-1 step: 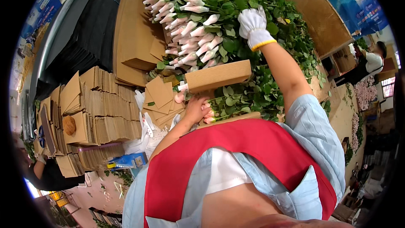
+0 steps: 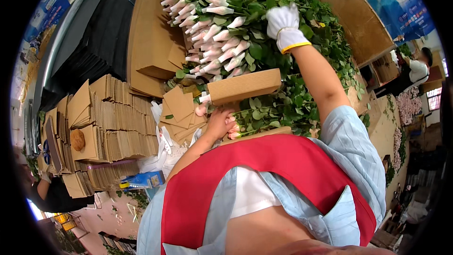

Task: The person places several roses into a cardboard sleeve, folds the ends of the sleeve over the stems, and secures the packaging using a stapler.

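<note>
My bare left hand (image 2: 219,123) is at the near side of the bench, its fingers curled against pale pink roses (image 2: 233,132) whose leafy stems (image 2: 264,114) run to the right. Just beyond it a corrugated cardboard sleeve (image 2: 245,86) lies across the stems, with a white-netted bud poking out of its left end. Up over the big pile of rose leaves (image 2: 271,2) reaches my right hand (image 2: 284,22), in a white glove with a yellow cuff. Its fingertips are smeared by motion. Left of it, rose heads in white net sleeves (image 2: 222,49) lie stacked.
Stacks of folded cardboard (image 2: 125,123) stand at the left, with loose cardboard pieces (image 2: 179,106) beside them. Behind are large cardboard sheets (image 2: 148,42) and a black stack (image 2: 94,42). A blue box (image 2: 146,179) sits near my left elbow. Other people (image 2: 415,68) work farther off.
My gloved right hand has shifted slightly, its fingers now blurred above the leaves. My left hand and the cardboard sleeve have hardly moved.
</note>
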Motion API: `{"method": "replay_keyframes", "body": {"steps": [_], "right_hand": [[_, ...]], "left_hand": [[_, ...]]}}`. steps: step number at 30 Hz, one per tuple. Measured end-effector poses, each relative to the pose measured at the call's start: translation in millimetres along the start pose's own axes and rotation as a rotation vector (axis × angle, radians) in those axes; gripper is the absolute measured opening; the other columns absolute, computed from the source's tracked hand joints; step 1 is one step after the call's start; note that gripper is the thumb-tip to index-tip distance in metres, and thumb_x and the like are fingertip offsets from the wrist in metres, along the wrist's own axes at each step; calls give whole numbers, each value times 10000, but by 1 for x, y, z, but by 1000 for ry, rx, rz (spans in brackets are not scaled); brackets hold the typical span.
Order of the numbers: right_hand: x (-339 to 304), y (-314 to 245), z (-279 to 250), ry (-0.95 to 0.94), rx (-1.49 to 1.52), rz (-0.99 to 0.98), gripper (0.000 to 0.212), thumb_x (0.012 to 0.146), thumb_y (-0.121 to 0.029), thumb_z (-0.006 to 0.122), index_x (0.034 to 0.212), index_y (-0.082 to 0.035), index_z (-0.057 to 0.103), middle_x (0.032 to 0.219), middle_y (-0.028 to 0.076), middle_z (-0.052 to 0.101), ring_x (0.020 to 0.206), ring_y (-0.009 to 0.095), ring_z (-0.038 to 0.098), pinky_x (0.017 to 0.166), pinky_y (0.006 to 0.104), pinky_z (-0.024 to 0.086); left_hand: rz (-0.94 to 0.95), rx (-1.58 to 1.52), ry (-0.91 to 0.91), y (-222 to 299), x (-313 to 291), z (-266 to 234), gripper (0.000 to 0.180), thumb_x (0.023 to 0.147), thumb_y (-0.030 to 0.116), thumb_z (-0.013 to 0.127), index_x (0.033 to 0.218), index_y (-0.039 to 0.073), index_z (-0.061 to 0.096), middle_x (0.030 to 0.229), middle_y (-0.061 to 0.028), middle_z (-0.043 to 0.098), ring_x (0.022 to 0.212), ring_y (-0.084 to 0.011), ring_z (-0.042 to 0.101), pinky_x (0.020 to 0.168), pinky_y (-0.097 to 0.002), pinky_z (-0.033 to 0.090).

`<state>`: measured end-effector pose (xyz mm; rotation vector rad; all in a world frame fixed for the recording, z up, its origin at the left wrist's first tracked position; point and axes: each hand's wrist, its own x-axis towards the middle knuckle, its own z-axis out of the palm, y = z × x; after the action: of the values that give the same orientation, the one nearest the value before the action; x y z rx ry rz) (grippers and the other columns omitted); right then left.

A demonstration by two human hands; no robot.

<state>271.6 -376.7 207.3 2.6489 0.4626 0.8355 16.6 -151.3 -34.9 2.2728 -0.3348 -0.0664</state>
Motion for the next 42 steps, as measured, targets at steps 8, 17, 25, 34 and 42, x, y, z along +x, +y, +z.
{"method": "replay_keyframes", "body": {"steps": [8, 17, 25, 34, 42], "right_hand": [[-13, -25, 4, 97, 164, -7, 98, 767, -163, 604, 770, -119, 691, 880, 75, 670, 903, 244, 642, 916, 406, 464], [45, 12, -24, -391, 85, -1, 186, 774, -183, 586, 893, -134, 719, 1095, 46, 665, 1077, 271, 618, 1056, 524, 360], [53, 45, -49, 316, 399, 34, 193, 843, -283, 570, 867, -119, 668, 782, 111, 686, 732, 311, 674, 689, 418, 553], [-90, 161, -179, 117, 531, 92, 234, 851, -226, 627, 1074, -158, 650, 1009, 130, 679, 830, 295, 669, 717, 415, 560], [-190, 17, -118, -113, 963, -152, 213, 802, -59, 668, 1015, -58, 674, 1040, 140, 687, 945, 332, 660, 764, 421, 565]], "left_hand": [[64, -44, 42, -8, -1, 6, 454, 741, 272, 734, 1150, 100, 641, 1113, -154, 622, 1112, -392, 503, 968, -464, 414], [52, 14, 13, -6, -2, 2, 464, 752, 256, 738, 1183, 114, 638, 1126, -149, 623, 1126, -391, 501, 991, -456, 403], [142, -12, 145, -18, -13, 8, 427, 739, 238, 735, 1136, 103, 657, 1160, -124, 628, 1066, -369, 546, 948, -446, 443], [15, -171, 19, 4, 14, 5, 585, 706, 194, 766, 1260, 111, 595, 1067, -170, 621, 1007, -371, 557, 890, -440, 471], [73, -41, 139, -9, -2, 6, 479, 686, 164, 756, 1149, 87, 660, 1167, -148, 626, 1194, -362, 476, 984, -443, 432]]}}
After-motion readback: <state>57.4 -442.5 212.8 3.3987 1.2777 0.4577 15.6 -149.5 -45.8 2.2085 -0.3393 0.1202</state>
